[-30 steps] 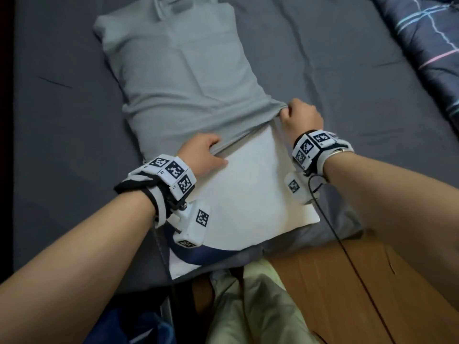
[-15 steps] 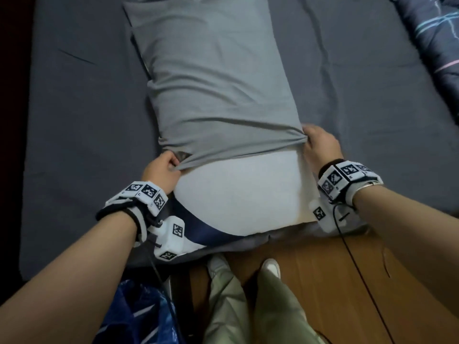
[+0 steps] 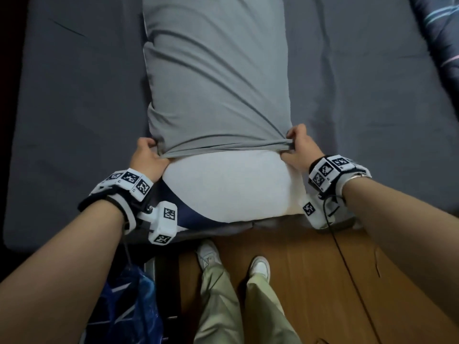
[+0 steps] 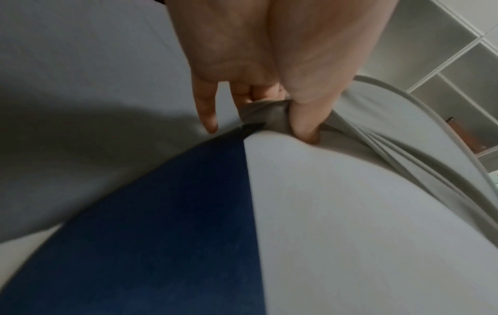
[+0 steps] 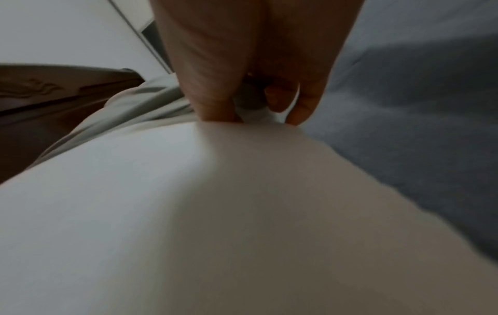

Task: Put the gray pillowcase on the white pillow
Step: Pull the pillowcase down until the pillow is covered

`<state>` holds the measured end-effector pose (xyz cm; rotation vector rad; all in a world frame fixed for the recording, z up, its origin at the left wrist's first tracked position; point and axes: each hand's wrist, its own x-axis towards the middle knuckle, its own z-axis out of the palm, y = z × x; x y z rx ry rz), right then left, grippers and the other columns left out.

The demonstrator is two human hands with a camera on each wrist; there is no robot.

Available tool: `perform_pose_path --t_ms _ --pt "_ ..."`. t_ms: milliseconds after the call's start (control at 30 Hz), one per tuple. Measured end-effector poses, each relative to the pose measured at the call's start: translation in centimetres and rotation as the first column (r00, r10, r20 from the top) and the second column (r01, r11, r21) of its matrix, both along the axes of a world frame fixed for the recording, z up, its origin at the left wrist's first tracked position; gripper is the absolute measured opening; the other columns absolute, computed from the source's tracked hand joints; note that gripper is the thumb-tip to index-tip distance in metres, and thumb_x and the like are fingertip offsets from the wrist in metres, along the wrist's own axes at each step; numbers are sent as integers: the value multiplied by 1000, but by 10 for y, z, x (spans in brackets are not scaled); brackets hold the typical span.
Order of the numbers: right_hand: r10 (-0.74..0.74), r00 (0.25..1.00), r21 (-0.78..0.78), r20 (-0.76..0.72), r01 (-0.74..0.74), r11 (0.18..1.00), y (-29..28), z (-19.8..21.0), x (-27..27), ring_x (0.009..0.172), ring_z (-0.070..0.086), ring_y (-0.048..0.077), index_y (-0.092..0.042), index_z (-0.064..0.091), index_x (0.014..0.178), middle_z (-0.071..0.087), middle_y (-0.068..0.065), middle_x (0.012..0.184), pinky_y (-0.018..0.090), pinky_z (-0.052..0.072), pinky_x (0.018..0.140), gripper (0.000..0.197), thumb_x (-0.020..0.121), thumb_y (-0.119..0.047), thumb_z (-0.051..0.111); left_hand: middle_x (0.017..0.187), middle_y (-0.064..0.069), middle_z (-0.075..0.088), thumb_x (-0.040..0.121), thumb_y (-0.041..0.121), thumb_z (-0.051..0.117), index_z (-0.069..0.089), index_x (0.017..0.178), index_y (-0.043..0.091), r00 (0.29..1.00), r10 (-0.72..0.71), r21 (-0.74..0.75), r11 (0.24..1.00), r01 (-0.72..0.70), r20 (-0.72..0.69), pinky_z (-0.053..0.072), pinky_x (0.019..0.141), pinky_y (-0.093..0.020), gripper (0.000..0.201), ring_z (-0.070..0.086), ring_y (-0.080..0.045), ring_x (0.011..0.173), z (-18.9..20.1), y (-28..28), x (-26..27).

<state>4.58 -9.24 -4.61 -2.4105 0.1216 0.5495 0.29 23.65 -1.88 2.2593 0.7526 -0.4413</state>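
Observation:
The gray pillowcase (image 3: pixel 216 78) covers the far two thirds of the white pillow (image 3: pixel 233 184), which lies lengthwise on the bed. The pillow's near end is bare, with a dark blue band (image 3: pixel 188 214) at its left corner. My left hand (image 3: pixel 149 157) grips the pillowcase's open hem at the left side, thumb and fingers bunching the cloth (image 4: pixel 269 110) over the pillow (image 4: pixel 363 213). My right hand (image 3: pixel 298 145) grips the hem at the right side. In the right wrist view the fingers (image 5: pixel 213 102) pinch the gray cloth (image 5: pixel 143 104) against the pillow (image 5: pixel 215 213).
A dark gray sheet (image 3: pixel 74 120) covers the bed around the pillow. A patterned blue quilt (image 3: pixel 439 33) lies at the far right. Near the bed's edge are the wooden floor (image 3: pixel 323 281), my legs and white shoes (image 3: pixel 259 266), and a blue plastic bag (image 3: pixel 134 309).
Both hands have drawn the pillowcase hem toward me along the pillow, and the case now lies straighter. The left hand moved from the pillow's top to its left side.

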Motion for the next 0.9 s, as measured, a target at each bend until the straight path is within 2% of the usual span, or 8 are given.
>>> perform_pose_path --t_ms 67,167,400,467,533,667,733,900 --pt "-21 995 61 -93 27 998 0 -5 -2 81 50 24 -6 31 122 45 -5 81 29 40 74 55 77 -4 62 105 -15 62 85 16 61 32 143 11 999 -4 -22 1000 4 -36 41 90 -33 65 56 -32 107 -3 -1 -3" --pt "138 967 -26 -215 -146 989 -8 -5 -4 104 48 29 -16 17 136 45 6 112 38 43 94 81 71 -3 63 84 -7 61 87 13 56 54 130 12 997 -65 -75 995 62 -46 40 75 -27 43 56 -26 90 -8 4 -8" --pt "408 858 -213 -310 -481 850 -7 -5 -22 136 27 31 -14 -14 147 13 11 148 44 31 113 146 47 -29 91 117 -11 62 90 14 49 65 119 12 997 -65 -192 980 57 -36 40 94 -22 34 60 -23 105 -19 9 -12" --pt "303 935 -152 -183 -331 931 2 -9 -32 129 39 29 -14 1 146 22 11 145 40 39 106 131 51 -33 89 118 -7 66 85 19 44 71 105 31 999 5 -270 963 -18 -50 42 106 -35 36 60 -25 112 -22 6 -11" --pt "109 993 -47 -40 -111 993 16 -10 -36 109 54 30 -16 26 131 43 10 128 34 44 84 88 64 -34 81 112 -12 70 75 26 40 71 78 42 998 46 -316 947 -60 -51 45 104 -48 35 62 -33 111 -27 9 -8" --pt "-65 984 -97 166 82 992 45 6 -4 84 58 37 -11 42 82 61 18 89 29 33 64 20 82 -24 58 88 -10 68 82 24 40 69 77 29 986 161 -364 917 -163 -38 50 80 -38 30 62 -29 79 1 14 -3" --pt "-117 970 -131 212 147 980 55 17 13 80 56 35 -11 43 70 62 19 85 30 33 64 18 84 -18 52 78 -3 59 92 17 39 66 83 23 977 210 -408 889 -208 -39 49 74 -37 29 54 -18 69 11 18 -7" --pt "-334 920 -42 207 349 936 72 19 25 66 41 24 -15 32 53 39 -1 55 29 31 56 30 79 -11 48 97 -6 63 98 25 44 63 108 21 983 171 -307 934 -182 -64 44 62 -25 22 58 -19 91 14 18 -50"
